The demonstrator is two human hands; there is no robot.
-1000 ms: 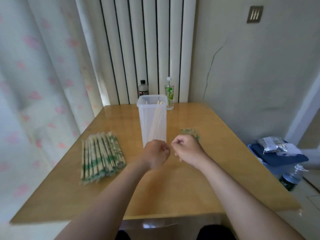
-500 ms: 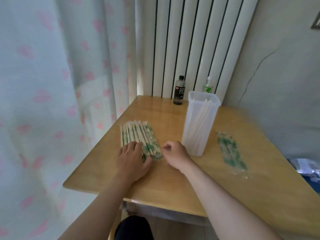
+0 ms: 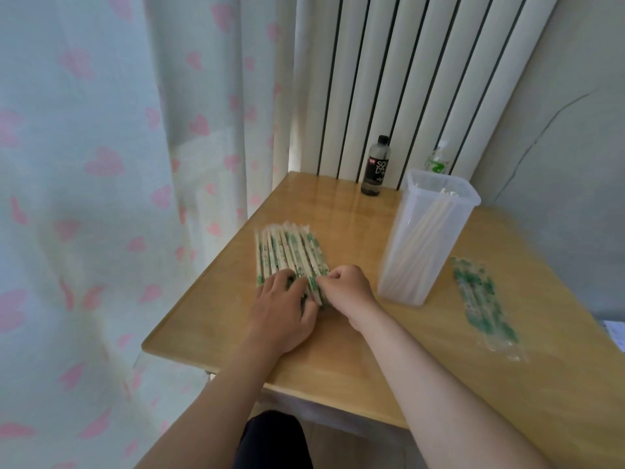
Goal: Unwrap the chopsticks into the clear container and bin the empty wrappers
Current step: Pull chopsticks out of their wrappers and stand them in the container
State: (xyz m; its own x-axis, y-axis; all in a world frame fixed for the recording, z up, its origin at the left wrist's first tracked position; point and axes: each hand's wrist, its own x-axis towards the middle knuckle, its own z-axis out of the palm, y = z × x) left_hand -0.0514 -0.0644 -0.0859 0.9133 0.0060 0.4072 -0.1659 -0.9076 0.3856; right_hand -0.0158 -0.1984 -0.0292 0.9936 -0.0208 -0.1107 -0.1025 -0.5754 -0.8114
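A row of wrapped chopsticks (image 3: 287, 253) in green-printed paper lies on the left part of the wooden table (image 3: 389, 350). My left hand (image 3: 282, 309) rests flat on the near ends of the pile, fingers spread. My right hand (image 3: 348, 291) is curled at the pile's right edge, fingertips pinching the near end of one wrapped pair. A tall clear container (image 3: 426, 238) stands to the right with several bare chopsticks leaning inside. Empty green-printed wrappers (image 3: 483, 299) lie on the table further right.
A dark bottle (image 3: 376, 167) and a green-labelled bottle (image 3: 438, 160) stand at the table's back edge by the white radiator (image 3: 406, 79). A curtain with pink hearts (image 3: 118, 198) hangs close on the left.
The view swung left from the container to the pile. Both hands moved from mid-table onto the wrapped chopsticks; the right hand now pinches at the pile's right edge.
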